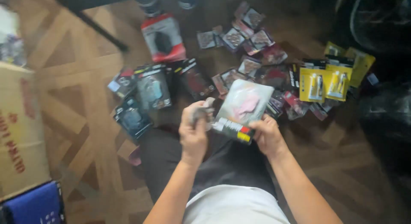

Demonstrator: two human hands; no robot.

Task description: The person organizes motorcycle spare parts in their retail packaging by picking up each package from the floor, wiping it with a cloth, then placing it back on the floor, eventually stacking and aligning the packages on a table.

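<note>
My right hand grips the lower edge of a flat blister pack with a pale front and a pink item inside, holding it tilted above my lap. Just left of that pack, my left hand is closed around a small grey cloth or wad. Both hands hover over my dark trousers. The picture is blurred, so fine detail of the pack is unclear.
Many packaged items lie spread on the wooden parquet floor ahead: dark blister packs, a red-and-white box, small packs, yellow carded tubes. A cardboard box stands at left, a blue thing below it.
</note>
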